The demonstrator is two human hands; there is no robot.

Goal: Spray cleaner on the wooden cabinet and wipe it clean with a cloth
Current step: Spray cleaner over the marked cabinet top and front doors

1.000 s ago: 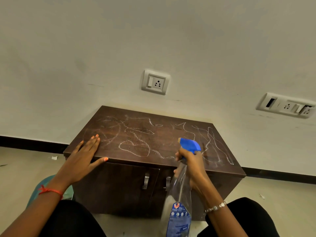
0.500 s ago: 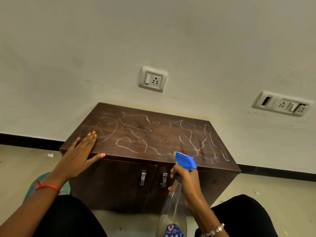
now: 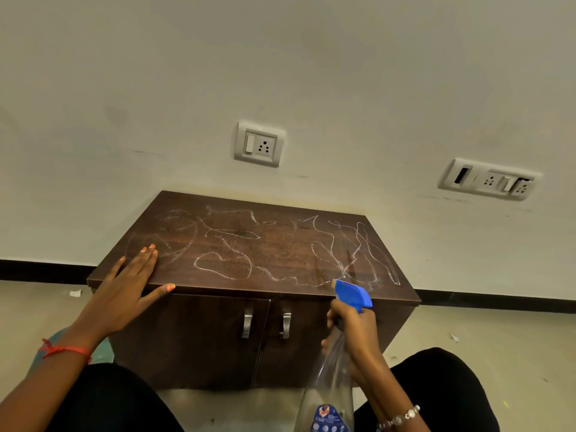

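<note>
Two hands work low in the frame. The right hand (image 3: 353, 333), lower right, is clenched round the neck of the spray bottle (image 3: 335, 372), whose long axis slants up toward its blue nozzle (image 3: 352, 294) at the cabinet's front edge, aimed up-frame. The left hand (image 3: 124, 289), lower left, lies flat and unclenched on the top's near corner. Beyond, mid-frame, the wooden cabinet (image 3: 280, 244) shows dark grain covered in white chalk scribbles (image 3: 224, 263). No cloth visible.

No legible text anywhere. Blue label (image 3: 329, 418) low on the clear spray bottle (image 3: 332, 381): a red emblem and rows of pale icons, print too small and blurred to read. White scribbles (image 3: 237, 260) across the cabinet top (image 3: 280, 244): no letters or numbers.
</note>
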